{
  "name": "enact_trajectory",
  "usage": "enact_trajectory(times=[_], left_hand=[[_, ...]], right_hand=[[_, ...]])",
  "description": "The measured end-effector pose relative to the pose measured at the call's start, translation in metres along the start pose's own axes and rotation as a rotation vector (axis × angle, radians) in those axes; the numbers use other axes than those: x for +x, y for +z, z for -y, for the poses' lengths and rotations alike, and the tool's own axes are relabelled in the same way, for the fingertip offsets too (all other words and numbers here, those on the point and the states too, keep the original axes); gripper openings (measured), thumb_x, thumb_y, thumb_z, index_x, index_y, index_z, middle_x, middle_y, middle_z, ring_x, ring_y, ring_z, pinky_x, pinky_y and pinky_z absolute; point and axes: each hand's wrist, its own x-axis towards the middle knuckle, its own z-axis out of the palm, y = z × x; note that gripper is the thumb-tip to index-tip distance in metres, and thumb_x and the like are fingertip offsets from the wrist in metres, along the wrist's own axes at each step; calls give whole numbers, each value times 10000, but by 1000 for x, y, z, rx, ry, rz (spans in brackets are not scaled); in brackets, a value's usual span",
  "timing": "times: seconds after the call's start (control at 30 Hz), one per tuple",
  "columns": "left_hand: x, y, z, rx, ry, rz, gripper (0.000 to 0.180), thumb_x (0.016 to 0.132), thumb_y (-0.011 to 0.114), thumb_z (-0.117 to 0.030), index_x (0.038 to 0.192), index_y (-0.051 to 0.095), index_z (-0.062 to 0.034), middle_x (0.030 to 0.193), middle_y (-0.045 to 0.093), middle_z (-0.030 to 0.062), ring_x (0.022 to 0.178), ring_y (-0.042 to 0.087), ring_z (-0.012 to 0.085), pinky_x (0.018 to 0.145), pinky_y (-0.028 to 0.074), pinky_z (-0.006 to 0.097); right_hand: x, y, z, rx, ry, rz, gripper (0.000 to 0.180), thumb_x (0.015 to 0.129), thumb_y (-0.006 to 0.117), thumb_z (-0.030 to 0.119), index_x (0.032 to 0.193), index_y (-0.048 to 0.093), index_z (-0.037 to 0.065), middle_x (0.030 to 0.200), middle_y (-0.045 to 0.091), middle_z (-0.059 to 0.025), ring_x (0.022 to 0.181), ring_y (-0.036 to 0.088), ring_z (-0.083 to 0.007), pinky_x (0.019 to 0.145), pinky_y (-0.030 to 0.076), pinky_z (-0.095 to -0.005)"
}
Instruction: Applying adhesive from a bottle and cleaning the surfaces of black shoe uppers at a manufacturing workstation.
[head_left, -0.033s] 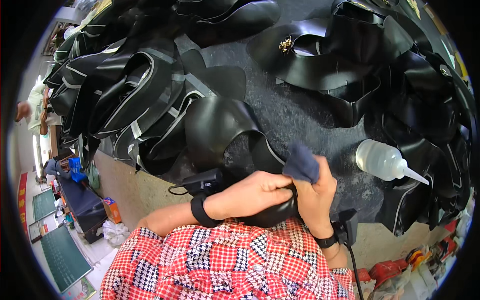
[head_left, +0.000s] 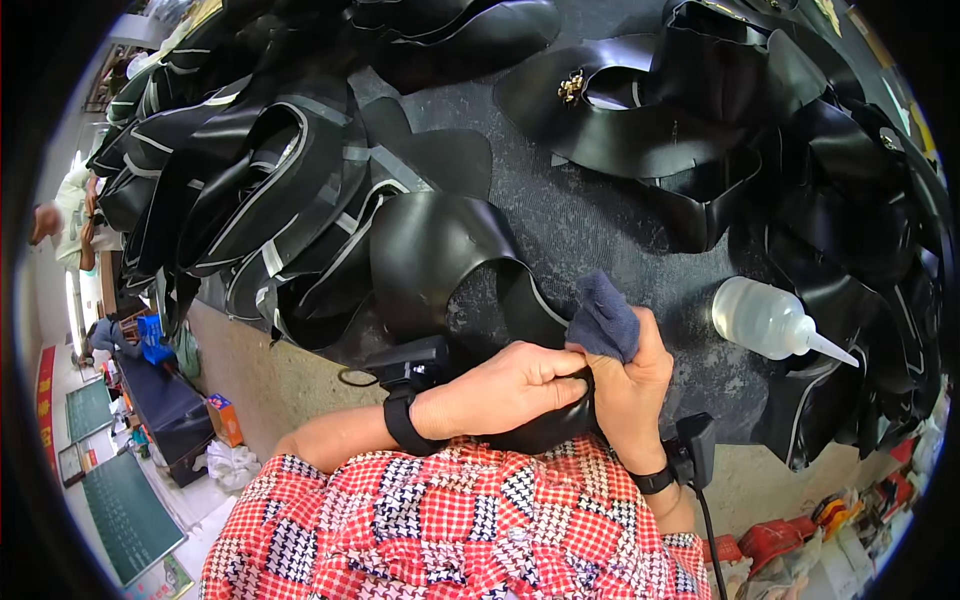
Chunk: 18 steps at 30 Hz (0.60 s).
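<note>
A glossy black leather piece (head_left: 425, 250), curved and with a light strip along one inner edge, lies at the table's near side and reaches down to my lap. My left hand (head_left: 510, 390) is closed, thumb and fingers pinching an edge of this leather. Close against it, my right hand (head_left: 632, 395) is closed too, its thumb by the same edge. A dark blue cloth (head_left: 605, 320) covers or sits at the right fingertips, so what those fingers do beneath it is hidden. The leather's lower part (head_left: 545, 432) hangs below my hands.
Black leather pieces (head_left: 270, 190) with pale taped edges are heaped at the left, more (head_left: 690, 130) at the far right, one with a gold ornament (head_left: 571, 88). A clear squeeze bottle (head_left: 760, 318) with a pointed nozzle lies right of my hands. A person (head_left: 75, 215) is at far left.
The blue cloth has shifted slightly down and looks sharper, less smeared. Both hands stay in nearly the same place on the leather.
</note>
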Motion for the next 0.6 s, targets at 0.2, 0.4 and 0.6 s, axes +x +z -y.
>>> enact_trajectory(times=[0.2, 0.4, 0.6], left_hand=[[-1, -7, 6, -386, -114, 31, 279, 909, 478, -122, 1137, 526, 32, 973, 587, -9, 874, 513, 39, 800, 423, 210], [0, -10, 5, -412, -64, 28, 254, 905, 488, -133, 1099, 551, 19, 973, 591, -14, 866, 516, 45, 796, 420, 206], [1, -3, -2, -308, 11, -86, 205, 894, 514, -180, 1012, 580, -26, 710, 529, -64, 657, 422, 34, 592, 380, 217]], right_hand=[[12, -8, 0, 710, 487, -165, 199, 795, 579, 6, 990, 544, 23, 793, 631, -102, 671, 626, -182, 648, 511, -284], [2, -22, 6, 393, 171, 226, 289, 719, 651, -42, 995, 594, 22, 1040, 609, -124, 965, 579, -195, 860, 446, -294], [0, -7, 7, 130, 168, 78, 214, 771, 617, -20, 981, 576, -24, 944, 624, -77, 855, 586, -124, 772, 473, -248]])
